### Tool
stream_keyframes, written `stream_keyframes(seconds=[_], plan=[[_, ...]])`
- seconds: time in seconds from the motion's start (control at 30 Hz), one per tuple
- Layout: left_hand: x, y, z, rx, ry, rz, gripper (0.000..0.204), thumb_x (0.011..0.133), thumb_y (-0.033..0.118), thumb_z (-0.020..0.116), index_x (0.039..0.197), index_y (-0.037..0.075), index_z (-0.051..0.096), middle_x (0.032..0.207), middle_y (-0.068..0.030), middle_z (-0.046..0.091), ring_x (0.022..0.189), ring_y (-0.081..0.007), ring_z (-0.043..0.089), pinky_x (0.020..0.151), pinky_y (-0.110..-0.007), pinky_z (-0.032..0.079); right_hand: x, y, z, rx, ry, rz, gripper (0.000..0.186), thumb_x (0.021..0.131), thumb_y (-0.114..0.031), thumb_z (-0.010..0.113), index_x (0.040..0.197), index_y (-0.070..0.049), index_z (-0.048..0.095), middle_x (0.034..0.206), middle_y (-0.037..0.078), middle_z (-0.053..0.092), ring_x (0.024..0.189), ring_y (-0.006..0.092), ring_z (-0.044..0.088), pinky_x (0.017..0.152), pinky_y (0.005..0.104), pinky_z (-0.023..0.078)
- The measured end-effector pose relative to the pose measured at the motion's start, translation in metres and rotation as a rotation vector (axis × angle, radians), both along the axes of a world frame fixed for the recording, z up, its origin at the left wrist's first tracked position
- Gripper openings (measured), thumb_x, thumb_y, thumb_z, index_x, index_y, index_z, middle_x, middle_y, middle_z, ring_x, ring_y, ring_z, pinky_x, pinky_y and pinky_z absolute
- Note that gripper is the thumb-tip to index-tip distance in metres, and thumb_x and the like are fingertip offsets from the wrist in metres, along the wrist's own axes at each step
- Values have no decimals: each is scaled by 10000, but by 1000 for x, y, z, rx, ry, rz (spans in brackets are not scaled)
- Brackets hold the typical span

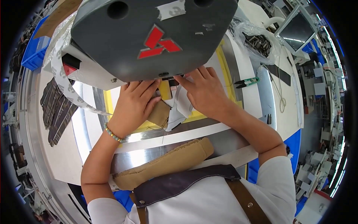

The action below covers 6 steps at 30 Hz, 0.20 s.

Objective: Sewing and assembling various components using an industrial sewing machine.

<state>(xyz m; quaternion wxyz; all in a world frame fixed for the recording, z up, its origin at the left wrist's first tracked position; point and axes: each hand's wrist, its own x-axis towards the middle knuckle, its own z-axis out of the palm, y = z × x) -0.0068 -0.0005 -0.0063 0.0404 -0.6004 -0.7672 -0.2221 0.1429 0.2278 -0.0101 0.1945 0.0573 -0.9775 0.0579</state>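
Observation:
Under the front edge of a large dark-grey machine head, perhaps a sewing machine, both hands lie on the work area. My left hand has its fingers stretched forward and pressing down, some tips hidden by the machine. Beside its thumb lies a tan piece of material. My right hand reaches in from the right, fingers extended, index finger pointing at the middle. A pale, thin piece lies between the hands, next to a yellow part. What sits directly under the machine head is hidden.
Striped dark fabric pieces lie at left, below a hanging printed tape. Green-handled thread snips rest at right. A padded tan roll lies along the near edge. Behind stand a plastic bag and a screen.

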Motion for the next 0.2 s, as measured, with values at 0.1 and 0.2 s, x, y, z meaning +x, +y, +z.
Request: stream_keyframes(seconds=[0.1,0.2], plan=[[0,-1,0,-3,-5,-1,469,941,164,774,1389,45,702,1393,-120,689,1317,-363,599,1195,-538,393,1,0,0,-11,-7,5,481,826,-98,778,1307,-98,776,1127,61,608,1072,246,595,878,406,475],[1,-1,0,-8,-24,0,473,941,166,774,1393,47,702,1396,-120,689,1321,-362,595,1195,-538,391,1,0,0,-8,-16,4,485,830,-102,779,1315,-108,777,1133,64,610,1076,248,594,882,408,477]])
